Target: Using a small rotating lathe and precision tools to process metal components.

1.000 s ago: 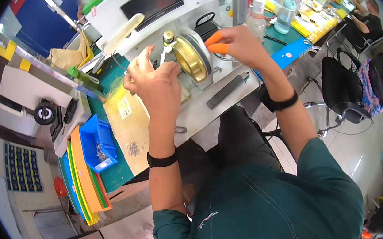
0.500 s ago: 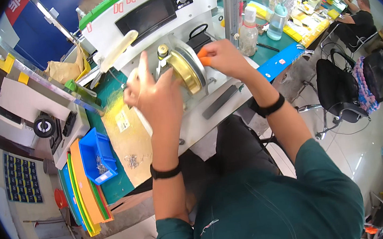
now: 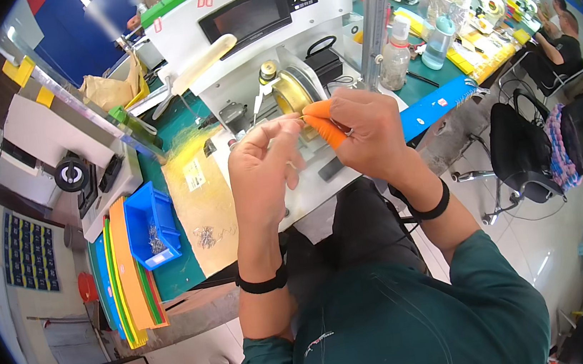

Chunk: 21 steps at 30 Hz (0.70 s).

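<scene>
Fingertips of left hand [image 3: 257,168] and right hand [image 3: 375,129] nearly meeting, just before the gold-coloured wheel [image 3: 287,96] on the white screen-fronted machine [image 3: 321,17]. Right grip: closed in a pinch, orange finger cots [image 3: 327,132] on two digits, apparently on a fine strand [image 3: 301,117] between both sets of tips; very thin, material not certain. Left grip: thumb and forefinger drawn close to the same spot, remaining fingers loose and partly blurred; hold on strand not possible to tell. Technique, as judged: pinch at the very tips, with only a short span between grips for better control. Use covered digits for the firmer hold, bare ones for feel. Apply light, even tension; avoid kinking or a sideways snag on wheel rim. Brace wrists if shaking. Work clear of brown sheet [image 3: 194,207] on green surface [image 3: 177,285]: loose yellow fibres [image 3: 193,142] and small metal pieces [image 3: 205,237] there, easy to catch or scatter with a stray left sleeve or finger.
</scene>
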Each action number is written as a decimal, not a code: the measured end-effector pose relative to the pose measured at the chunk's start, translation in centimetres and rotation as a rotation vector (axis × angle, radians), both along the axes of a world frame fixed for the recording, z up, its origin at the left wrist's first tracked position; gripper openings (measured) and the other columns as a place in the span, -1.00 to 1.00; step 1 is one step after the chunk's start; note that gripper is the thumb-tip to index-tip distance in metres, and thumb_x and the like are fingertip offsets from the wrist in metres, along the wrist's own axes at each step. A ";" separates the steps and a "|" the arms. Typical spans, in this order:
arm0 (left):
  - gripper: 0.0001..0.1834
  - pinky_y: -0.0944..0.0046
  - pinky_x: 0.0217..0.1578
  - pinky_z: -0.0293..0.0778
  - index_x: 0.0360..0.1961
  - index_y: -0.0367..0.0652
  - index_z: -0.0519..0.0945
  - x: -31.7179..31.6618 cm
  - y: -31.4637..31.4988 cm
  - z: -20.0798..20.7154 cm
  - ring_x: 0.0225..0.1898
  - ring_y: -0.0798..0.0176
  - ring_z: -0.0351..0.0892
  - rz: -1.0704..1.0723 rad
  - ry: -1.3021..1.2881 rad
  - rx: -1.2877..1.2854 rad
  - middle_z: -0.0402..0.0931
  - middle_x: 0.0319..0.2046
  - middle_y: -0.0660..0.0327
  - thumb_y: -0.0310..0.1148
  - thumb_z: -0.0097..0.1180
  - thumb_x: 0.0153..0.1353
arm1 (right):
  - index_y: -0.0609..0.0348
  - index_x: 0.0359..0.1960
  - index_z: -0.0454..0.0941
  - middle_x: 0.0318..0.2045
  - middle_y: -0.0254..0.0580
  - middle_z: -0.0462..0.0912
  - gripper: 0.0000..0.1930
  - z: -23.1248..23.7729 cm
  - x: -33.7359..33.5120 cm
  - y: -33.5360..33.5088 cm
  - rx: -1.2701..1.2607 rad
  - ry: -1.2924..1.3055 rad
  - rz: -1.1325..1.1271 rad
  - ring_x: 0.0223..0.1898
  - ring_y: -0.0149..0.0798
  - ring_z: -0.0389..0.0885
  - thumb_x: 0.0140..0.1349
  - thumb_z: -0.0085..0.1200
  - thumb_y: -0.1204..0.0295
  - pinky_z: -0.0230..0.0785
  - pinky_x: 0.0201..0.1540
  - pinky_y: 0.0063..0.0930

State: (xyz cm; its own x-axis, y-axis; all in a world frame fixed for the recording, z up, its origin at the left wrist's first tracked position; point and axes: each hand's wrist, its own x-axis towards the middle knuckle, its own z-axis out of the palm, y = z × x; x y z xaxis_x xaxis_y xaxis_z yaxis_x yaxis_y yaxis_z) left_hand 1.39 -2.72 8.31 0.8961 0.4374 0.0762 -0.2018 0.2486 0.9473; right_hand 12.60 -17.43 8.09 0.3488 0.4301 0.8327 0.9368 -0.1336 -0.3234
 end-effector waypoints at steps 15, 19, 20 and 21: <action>-0.93 0.48 -0.32 0.38 -0.27 -0.21 0.75 0.8 0.6 -2.6 -0.30 0.50 0.45 0.349 -0.193 0.443 0.54 0.02 0.13 -0.56 0.39 0.22 | 0.13 -0.36 0.69 -0.43 -0.26 0.58 -0.85 0.3 -1.3 0.2 -0.010 -0.119 -0.012 -0.44 -0.19 0.62 0.00 0.37 0.58 0.40 -0.50 -0.34; -0.93 0.47 -0.46 0.37 -0.34 -0.24 0.68 -0.4 -1.0 -0.9 -0.29 0.45 0.48 0.579 -0.219 0.893 0.53 -0.03 0.12 -0.60 0.34 0.23 | 0.16 -0.25 0.69 -0.12 -0.18 0.65 -0.77 -0.8 -0.2 -0.9 -0.011 -0.034 -0.073 -0.36 -0.19 0.64 0.02 0.40 0.60 0.46 -0.43 -0.38; -0.93 0.48 -0.48 0.38 -0.34 -0.25 0.66 -1.0 -1.1 -0.4 -0.26 0.44 0.50 0.655 -0.246 1.003 0.53 -0.06 0.12 -0.60 0.31 0.25 | 0.16 -0.25 0.69 -0.12 -0.18 0.65 -0.77 -1.1 0.5 -1.0 -0.005 -0.041 -0.107 -0.36 -0.19 0.64 0.02 0.40 0.60 0.46 -0.43 -0.38; -0.93 0.45 -0.49 0.38 -0.34 -0.24 0.66 -1.5 -1.3 0.3 -0.24 0.37 0.51 0.683 -0.218 1.119 0.52 -0.07 0.10 -0.62 0.29 0.24 | 0.15 -0.17 0.68 -0.08 -0.18 0.66 -0.72 -1.6 1.6 -1.1 0.071 0.031 -0.104 -0.36 -0.18 0.64 0.05 0.39 0.59 0.47 -0.39 -0.37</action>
